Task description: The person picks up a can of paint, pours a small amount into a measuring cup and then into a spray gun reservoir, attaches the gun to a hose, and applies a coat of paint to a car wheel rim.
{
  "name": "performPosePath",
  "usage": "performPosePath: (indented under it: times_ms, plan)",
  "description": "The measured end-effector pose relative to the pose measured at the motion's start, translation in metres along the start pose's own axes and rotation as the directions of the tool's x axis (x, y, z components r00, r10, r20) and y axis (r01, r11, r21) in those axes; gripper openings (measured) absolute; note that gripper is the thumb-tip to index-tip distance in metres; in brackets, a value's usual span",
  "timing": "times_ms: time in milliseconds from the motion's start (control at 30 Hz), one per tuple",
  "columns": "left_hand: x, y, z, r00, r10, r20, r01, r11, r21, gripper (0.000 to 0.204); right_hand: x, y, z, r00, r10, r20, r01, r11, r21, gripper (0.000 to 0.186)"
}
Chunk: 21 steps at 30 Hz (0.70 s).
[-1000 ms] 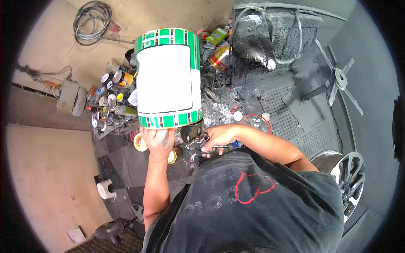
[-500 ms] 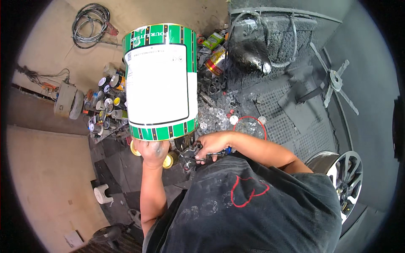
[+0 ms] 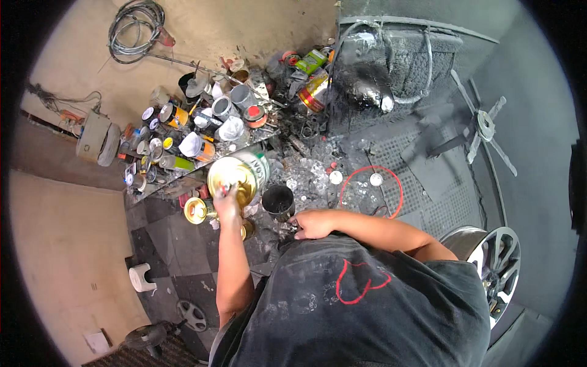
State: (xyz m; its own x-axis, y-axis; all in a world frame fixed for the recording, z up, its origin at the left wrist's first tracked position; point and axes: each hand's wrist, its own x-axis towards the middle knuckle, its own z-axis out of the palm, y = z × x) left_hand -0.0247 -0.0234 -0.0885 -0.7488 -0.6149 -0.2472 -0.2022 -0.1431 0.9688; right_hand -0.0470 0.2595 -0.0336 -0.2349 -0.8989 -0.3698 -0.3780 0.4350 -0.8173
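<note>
My left hand [image 3: 227, 207] is closed at the gold end of a large green-and-white paint can [image 3: 259, 166], which now stands low beside the crowded bench. My fingers hide the exact spot they grip. To its right, my right hand [image 3: 315, 224] is wrapped round what looks like a spray gun [image 3: 285, 227], mostly hidden by my fingers and shirt. An open black cup [image 3: 278, 200] stands upright just above that gun, its inside dark. A smaller gold-topped can [image 3: 196, 210] sits left of my left hand, and another gold can [image 3: 247, 230] is by my left wrist.
A bench at the left holds several paint tins and cups [image 3: 223, 107]. Clear crumpled plastic litter [image 3: 321, 165] and a red ring [image 3: 400, 183] lie on the floor. An alloy wheel [image 3: 498, 269] is at the right, a metal cross stand [image 3: 485, 125] beyond, a white stool [image 3: 142, 278] at left.
The large can has come down and away from the raised, tilted pose over the gun, with my left hand still on it. The black cup and the bench behind are now uncovered.
</note>
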Motion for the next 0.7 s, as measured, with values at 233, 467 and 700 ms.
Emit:
performPosePath:
  times_ms: [233, 467, 700]
  plan:
    - [-0.035, -0.179, -0.152, 0.791, -0.607, 0.075, 0.554, 0.658, -0.511, 0.042, -0.017, 0.171, 0.023, 0.842, 0.437, -0.315, -0.475, 0.878, -0.052, 0.043]
    - [-0.150, -0.259, -0.278, 0.708, -0.705, 0.054, 0.592, 0.550, -0.589, 0.057, -0.110, 0.190, 0.010, 0.408, 0.871, -0.273, -0.376, 0.433, 0.819, 0.025]
    - [-0.204, -0.244, -0.284, 0.718, -0.690, -0.092, 0.601, 0.682, -0.417, 0.051, -0.166, 0.122, -0.038, 0.167, 0.642, -0.748, -0.212, 0.764, 0.609, 0.026]
